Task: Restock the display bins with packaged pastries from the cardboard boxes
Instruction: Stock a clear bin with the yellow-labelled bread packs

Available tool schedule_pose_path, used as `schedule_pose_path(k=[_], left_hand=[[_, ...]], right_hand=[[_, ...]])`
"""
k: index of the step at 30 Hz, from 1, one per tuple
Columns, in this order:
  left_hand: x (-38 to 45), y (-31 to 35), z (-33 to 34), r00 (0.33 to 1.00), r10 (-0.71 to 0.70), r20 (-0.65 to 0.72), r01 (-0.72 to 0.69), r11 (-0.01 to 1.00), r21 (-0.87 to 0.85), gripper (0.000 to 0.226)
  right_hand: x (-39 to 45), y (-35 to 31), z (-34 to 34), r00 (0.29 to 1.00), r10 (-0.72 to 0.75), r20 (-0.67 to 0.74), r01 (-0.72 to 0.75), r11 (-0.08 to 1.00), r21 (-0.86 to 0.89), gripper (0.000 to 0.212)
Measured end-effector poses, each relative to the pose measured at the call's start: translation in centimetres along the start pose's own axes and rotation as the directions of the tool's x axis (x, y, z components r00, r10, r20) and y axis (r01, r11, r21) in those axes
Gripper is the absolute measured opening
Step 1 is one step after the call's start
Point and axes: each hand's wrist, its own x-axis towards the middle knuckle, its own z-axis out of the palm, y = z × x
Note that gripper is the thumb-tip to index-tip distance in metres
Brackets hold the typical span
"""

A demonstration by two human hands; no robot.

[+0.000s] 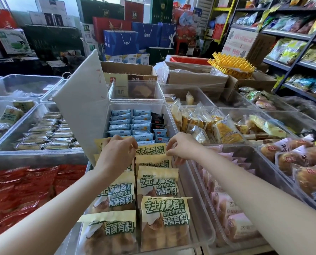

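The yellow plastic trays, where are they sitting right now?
In the head view the yellow plastic trays lie stacked at the upper right, on top of the cardboard boxes behind the clear display bins, just left of the snack shelves.

Yellow pastry packets with green lettering stand in two overlapping rows inside a clear display bin at six o'clock, tops leaning toward twelve. The rearmost packet stands upright at the bin's far end. Open cardboard boxes sit beyond the bins, toward twelve and one o'clock.
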Motion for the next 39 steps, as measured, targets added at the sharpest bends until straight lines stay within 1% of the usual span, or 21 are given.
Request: schedule_pose_path(k=[1, 3, 5, 6, 8, 11, 14, 16, 18, 19, 21, 22, 24, 25, 26, 27, 30, 33, 36, 37, 39], left_hand=[[-0.5, 0.2, -0.1, 0.998, 0.057, -0.018, -0.057, 0.998, 0.019, 0.017], [-1.4, 0.8, 0.0, 0.991, 0.114, 0.065, -0.119, 0.991, 0.068, 0.029], [-1.4, 1.0, 0.5, 0.978, 0.051, 0.203, -0.077, 0.990, 0.120, 0.046], [-1.1, 1.0, 0.8, 0.964, 0.002, 0.265, -0.039, 0.990, 0.135, 0.050], [-0.3, 0.9, 1.4, 0.949, -0.056, 0.310, 0.012, 0.990, 0.142, 0.041], [0.3, 1.2, 1.6, 0.963, -0.067, 0.262, 0.004, 0.973, 0.232, 0.020], [0.0, 1.8, 2.0, 0.978, -0.061, 0.199, -0.016, 0.931, 0.364, 0.014], [-0.1, 2.1, 2.2, 0.979, -0.083, 0.185, 0.001, 0.914, 0.407, 0.017], [-0.1, 2.1, 2.3, 0.990, -0.066, 0.124, 0.017, 0.933, 0.359, 0.023], [-0.3, 2.2, 2.1, 0.997, -0.039, 0.059, 0.019, 0.953, 0.303, 0.025], [-1.0, 2.2, 1.4, 0.995, 0.074, -0.063, -0.060, 0.976, 0.211, 0.025], [-1.5, 2.1, 1.0, 0.989, 0.146, -0.033, -0.137, 0.971, 0.197, 0.025], [-2.5, 1.6, 1.1, 0.961, 0.213, 0.178, -0.244, 0.954, 0.173, 0.031], [-2.9, 1.4, 1.2, 0.937, 0.186, 0.295, -0.249, 0.950, 0.190, 0.039], [-3.2, 1.2, 1.2, 0.916, 0.148, 0.372, -0.238, 0.948, 0.210, 0.046], [-3.4, 1.1, 1.3, 0.907, 0.122, 0.402, -0.225, 0.949, 0.220, 0.051], [-3.5, 1.0, 1.2, 0.901, 0.082, 0.427, -0.175, 0.967, 0.185, 0.048], [-3.7, 1.1, 1.0, 0.879, 0.017, 0.477, -0.095, 0.985, 0.141, 0.037], [-4.4, 1.4, 1.2, 0.874, 0.021, 0.486, -0.121, 0.977, 0.176, 0.028], [-4.5, 1.4, 1.3, 0.876, 0.014, 0.482, -0.113, 0.977, 0.178, 0.029], [-4.5, 1.6, 1.1, 0.879, -0.035, 0.476, -0.043, 0.987, 0.152, 0.039]], right_hand=[[-0.2, 0.0, 0.0, 1.000, -0.014, -0.001, 0.014, 1.000, 0.002, 0.022], [-0.4, 0.0, 0.4, 0.999, -0.032, 0.044, 0.032, 0.999, -0.004, 0.031], [-0.2, 0.0, 1.5, 0.997, -0.052, 0.064, 0.059, 0.992, -0.111, 0.033], [0.0, -0.1, 2.0, 0.997, -0.068, 0.029, 0.072, 0.979, -0.189, 0.029], [0.2, -0.4, 3.0, 0.992, -0.091, -0.085, 0.064, 0.958, -0.280, 0.018], [0.4, -0.5, 4.1, 0.981, -0.107, -0.164, 0.047, 0.942, -0.333, 0.016], [0.4, -0.2, 4.5, 0.970, -0.135, -0.202, 0.062, 0.942, -0.330, 0.015], [0.3, 0.0, 4.4, 0.973, -0.136, -0.187, 0.077, 0.954, -0.291, 0.015], [-0.1, 0.4, 3.5, 0.970, -0.132, -0.204, 0.082, 0.968, -0.238, 0.013], [-0.4, 0.6, 2.8, 0.958, -0.134, -0.252, 0.081, 0.974, -0.212, 0.011], [-1.1, 1.1, 1.2, 0.934, -0.117, -0.337, 0.051, 0.979, -0.197, 0.010], [-1.6, 1.4, 0.4, 0.953, -0.074, -0.293, 0.016, 0.981, -0.194, 0.017], [-2.7, 1.7, 0.1, 0.998, 0.070, 0.007, -0.068, 0.990, -0.125, 0.035], [-3.2, 1.7, 0.6, 0.977, 0.131, 0.167, -0.116, 0.988, -0.100, 0.044], [-3.5, 1.9, 1.3, 0.953, 0.157, 0.258, -0.129, 0.984, -0.121, 0.050], [-3.6, 2.0, 2.0, 0.948, 0.147, 0.283, -0.102, 0.980, -0.170, 0.048], [-3.4, 2.4, 3.6, 0.982, 0.057, 0.182, -0.012, 0.970, -0.241, 0.018], [-3.2, 2.4, 4.2, 0.991, 0.012, 0.131, 0.019, 0.972, -0.233, 0.028], [-3.0, 2.3, 4.6, 0.995, 0.002, 0.101, 0.029, 0.954, -0.299, 0.014], [-2.9, 2.3, 4.5, 0.993, 0.009, 0.115, 0.022, 0.965, -0.263, 0.012], [-2.9, 2.6, 3.9, 0.984, 0.045, 0.170, -0.023, 0.991, -0.130, 0.021]])
